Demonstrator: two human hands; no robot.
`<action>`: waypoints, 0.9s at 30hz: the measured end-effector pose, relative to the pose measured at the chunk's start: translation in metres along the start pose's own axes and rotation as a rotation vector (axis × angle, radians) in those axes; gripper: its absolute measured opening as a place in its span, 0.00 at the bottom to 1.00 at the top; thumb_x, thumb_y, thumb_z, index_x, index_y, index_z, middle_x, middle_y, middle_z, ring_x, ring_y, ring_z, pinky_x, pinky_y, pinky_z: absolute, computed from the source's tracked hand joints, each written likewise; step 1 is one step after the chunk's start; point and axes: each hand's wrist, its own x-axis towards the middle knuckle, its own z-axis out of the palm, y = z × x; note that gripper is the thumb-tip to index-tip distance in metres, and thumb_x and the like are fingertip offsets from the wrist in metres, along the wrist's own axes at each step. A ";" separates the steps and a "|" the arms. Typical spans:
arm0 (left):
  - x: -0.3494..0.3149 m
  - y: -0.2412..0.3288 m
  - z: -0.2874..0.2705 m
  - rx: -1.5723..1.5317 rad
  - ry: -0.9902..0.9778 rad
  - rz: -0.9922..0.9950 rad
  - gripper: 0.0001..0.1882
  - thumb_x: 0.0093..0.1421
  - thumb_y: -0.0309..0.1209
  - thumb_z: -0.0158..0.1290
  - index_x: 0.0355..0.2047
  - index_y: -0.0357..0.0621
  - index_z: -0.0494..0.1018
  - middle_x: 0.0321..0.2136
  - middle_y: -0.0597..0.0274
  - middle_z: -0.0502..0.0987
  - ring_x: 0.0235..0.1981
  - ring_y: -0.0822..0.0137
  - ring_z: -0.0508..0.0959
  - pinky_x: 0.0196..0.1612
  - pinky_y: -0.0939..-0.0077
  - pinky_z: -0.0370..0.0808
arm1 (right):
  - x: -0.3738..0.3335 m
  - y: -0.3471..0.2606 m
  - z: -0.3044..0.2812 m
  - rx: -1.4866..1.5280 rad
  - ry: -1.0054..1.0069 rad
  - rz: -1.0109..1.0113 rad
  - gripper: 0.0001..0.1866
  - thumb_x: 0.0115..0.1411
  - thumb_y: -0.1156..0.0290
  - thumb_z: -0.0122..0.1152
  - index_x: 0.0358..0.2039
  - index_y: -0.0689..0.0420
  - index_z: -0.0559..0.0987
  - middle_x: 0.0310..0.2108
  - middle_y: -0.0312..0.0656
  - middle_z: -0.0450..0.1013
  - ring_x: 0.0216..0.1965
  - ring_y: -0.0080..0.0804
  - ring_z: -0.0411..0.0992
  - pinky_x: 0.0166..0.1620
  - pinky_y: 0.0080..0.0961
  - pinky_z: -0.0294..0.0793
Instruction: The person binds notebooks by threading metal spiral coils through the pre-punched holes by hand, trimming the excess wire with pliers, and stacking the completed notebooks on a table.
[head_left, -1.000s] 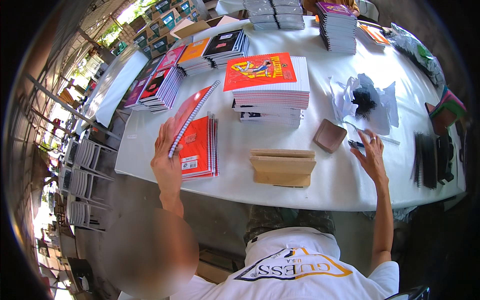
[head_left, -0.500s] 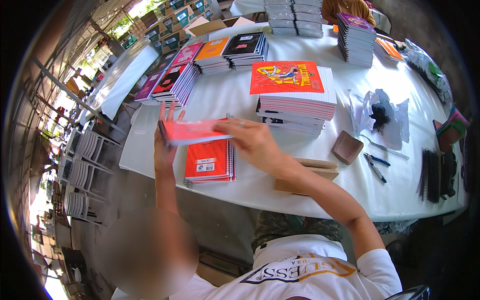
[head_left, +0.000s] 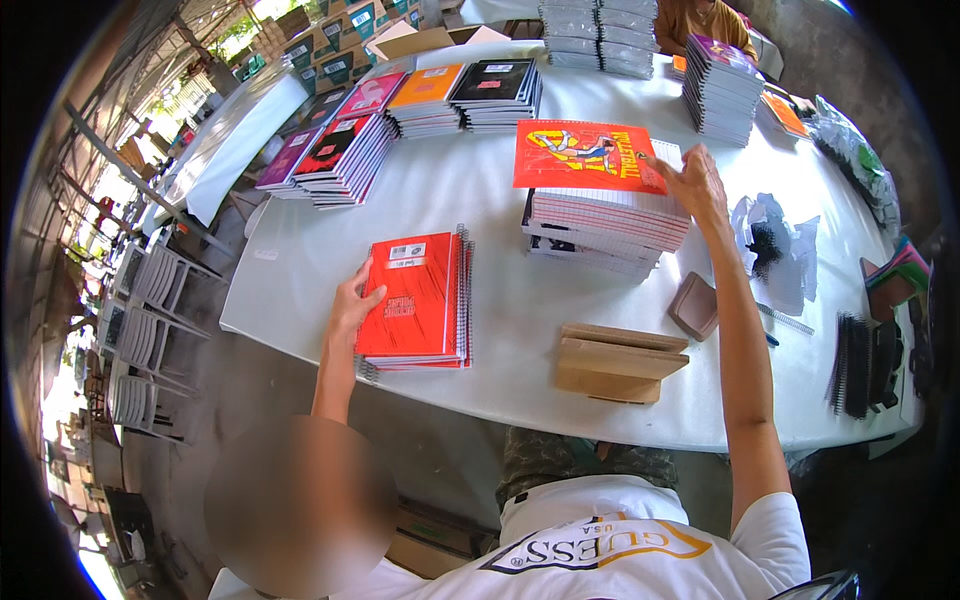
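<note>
a small stack of red spiral notebooks (head_left: 415,305) lies flat beside a taller orange-covered notebook stack (head_left: 600,200).

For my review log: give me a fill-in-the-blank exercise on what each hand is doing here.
1. The left hand rests on the small stack of ____ spiral notebooks.
2. The right hand touches the ____ stack of notebooks.
3. The brown boards lie ____ both hands.

Missing: red; tall; apart from
</note>
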 end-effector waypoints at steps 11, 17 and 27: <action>-0.005 0.063 0.069 0.711 0.388 0.418 0.34 0.59 0.34 0.57 0.64 0.41 0.60 0.63 0.44 0.63 0.67 0.50 0.57 0.67 0.56 0.54 | 0.040 0.053 0.000 0.262 -0.403 0.221 0.28 0.44 0.47 0.75 0.22 0.64 0.79 0.21 0.46 0.77 0.22 0.31 0.77 0.27 0.28 0.77; 0.060 0.135 0.164 0.352 0.060 0.340 0.34 0.64 0.44 0.51 0.65 0.42 0.58 0.61 0.43 0.65 0.66 0.50 0.60 0.64 0.67 0.59 | 0.028 0.022 0.007 0.182 -0.383 0.216 0.46 0.48 0.30 0.61 0.41 0.69 0.78 0.36 0.61 0.77 0.36 0.47 0.79 0.39 0.41 0.78; 0.062 0.192 0.237 1.040 -0.069 0.454 0.30 0.65 0.40 0.48 0.66 0.49 0.58 0.64 0.54 0.63 0.66 0.41 0.56 0.66 0.54 0.57 | 0.027 0.032 -0.005 0.132 -0.218 0.225 0.35 0.39 0.51 0.76 0.44 0.61 0.77 0.41 0.53 0.76 0.47 0.46 0.75 0.47 0.37 0.76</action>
